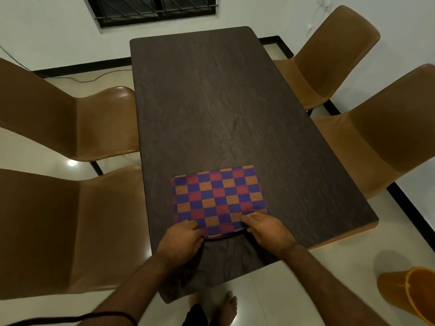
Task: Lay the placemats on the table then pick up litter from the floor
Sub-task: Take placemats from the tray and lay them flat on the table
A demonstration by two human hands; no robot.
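A stack of checkered placemats (pixel 219 198) in blue, red and orange lies on the near part of the dark table (pixel 211 102). My left hand (pixel 181 241) pinches the stack's near left corner. My right hand (pixel 266 229) grips its near right edge, with the fingers curled over the cloth. The near edge of the stack shows more than one layer. No litter is visible on the floor in this view.
Two brown chairs (pixel 70 128) stand along the table's left side and two more brown chairs (pixel 367 128) along its right. An orange bin (pixel 409 295) sits on the pale tiled floor (pixel 329 278) at the lower right. My bare foot (pixel 226 309) shows below the table's near edge.
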